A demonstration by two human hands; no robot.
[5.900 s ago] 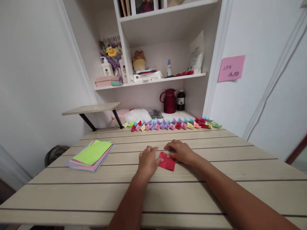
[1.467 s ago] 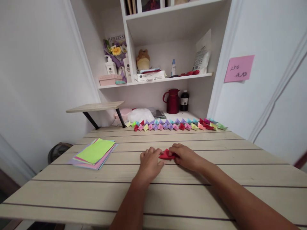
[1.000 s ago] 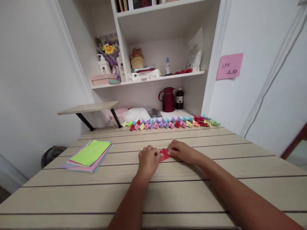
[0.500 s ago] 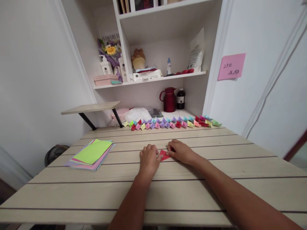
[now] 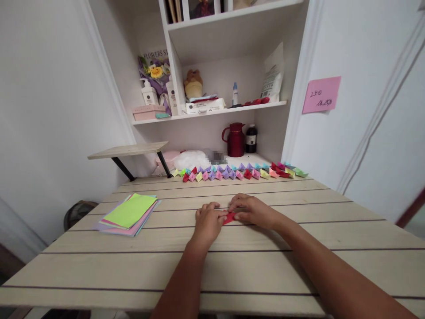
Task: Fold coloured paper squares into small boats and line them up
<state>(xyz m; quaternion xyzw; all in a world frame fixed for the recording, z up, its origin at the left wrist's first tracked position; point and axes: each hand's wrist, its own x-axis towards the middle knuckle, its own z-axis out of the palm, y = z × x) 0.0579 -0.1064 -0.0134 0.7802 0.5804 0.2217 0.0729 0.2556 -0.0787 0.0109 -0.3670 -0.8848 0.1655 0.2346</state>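
Note:
A small folded piece of red paper (image 5: pixel 229 218) lies on the wooden table between my hands. My left hand (image 5: pixel 209 221) has its thumb and fingertips on the paper's left side, pressing it. From the right, my right hand (image 5: pixel 250 210) grips the paper's other edge between thumb and fingers. Parts of the paper are hidden under the fingertips. Beyond my hands stand rows of small folded paper boats (image 5: pixel 229 174) in red, pink, purple, yellow, green and blue.
A stack of coloured paper sheets (image 5: pixel 131 212), bright green on top, lies at the left. A small raised wooden shelf (image 5: pixel 129 149) on black legs stands behind it. At the back are a red jug (image 5: pixel 235 140), a dark bottle (image 5: pixel 251 138) and white shelves (image 5: pixel 232 108).
The fingers of both hands have closed in over the red paper, and its visible part is now a narrower shape. The view has shifted slightly.

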